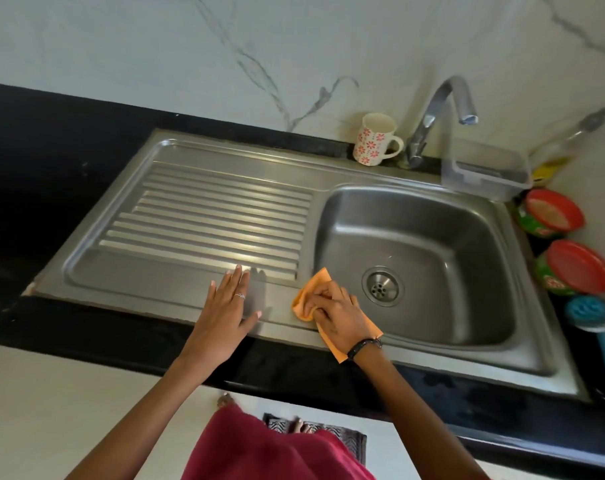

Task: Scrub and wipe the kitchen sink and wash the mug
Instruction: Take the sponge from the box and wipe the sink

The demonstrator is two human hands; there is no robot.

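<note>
An orange cloth (pixel 320 308) is bunched under the right hand (pixel 335 315), fingers curled round it, and pressed on the steel strip between drainboard and basin, lower centre of the frame. The step in hand is judged to be wiping the sink (pixel 204 216) rim. The left hand (pixel 224 315) is laid flat on the front edge of the drainboard, fingers straight and close together, thumb out, nothing gripped; it is probably placed there to brace the body while the cloth is worked.

The mug (pixel 377 138), white with red flowers, is stood upright on the sink's back ledge, upper centre right, just beside the tap (pixel 436 116), likely parked out of the wiping path. Whether it is washed cannot be told.

At the right edge, on the black worktop (pixel 51 143), two red-lidded tubs (pixel 553 213) are set with a blue scrub brush (pixel 595 317) below them, kept within reach of the basin. Printing on the tubs' green sides is seen but too blurred to read; no other writing is legible. A clear plastic container (pixel 488 174) is seated behind the basin.
</note>
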